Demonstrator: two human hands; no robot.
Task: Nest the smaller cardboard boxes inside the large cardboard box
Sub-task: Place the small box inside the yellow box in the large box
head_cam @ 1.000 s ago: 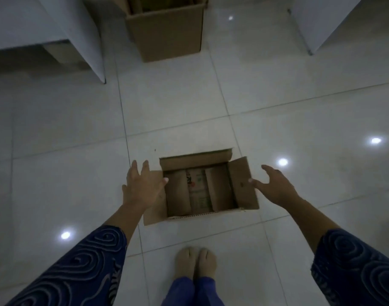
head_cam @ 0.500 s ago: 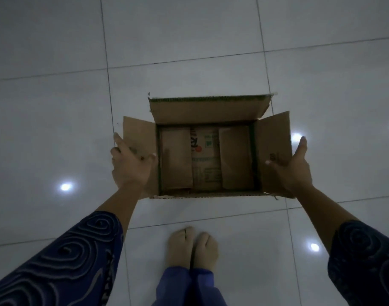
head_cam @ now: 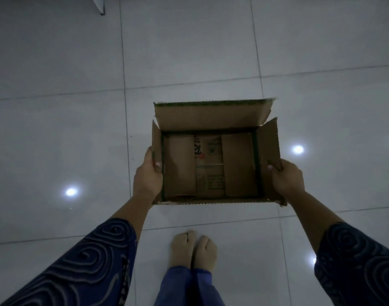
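Observation:
A small open cardboard box (head_cam: 211,122) is held above the white tiled floor, its mouth facing up at me. Its flaps stand up and its inside holds only the folded bottom flaps with printed labels. My left hand (head_cam: 147,175) grips the left flap and wall, thumb inside the edge. My right hand (head_cam: 287,178) grips the right flap the same way. The large cardboard box is out of view.
My two feet (head_cam: 193,248) stand together on the floor just below the box. Glossy white floor tiles (head_cam: 56,129) spread all around, with ceiling lights reflected in them. A white furniture leg (head_cam: 99,5) shows at the top left edge.
My hands went from reaching beside the box on the floor to gripping its side flaps, and the box has come up toward me. The large box at the top has left the view.

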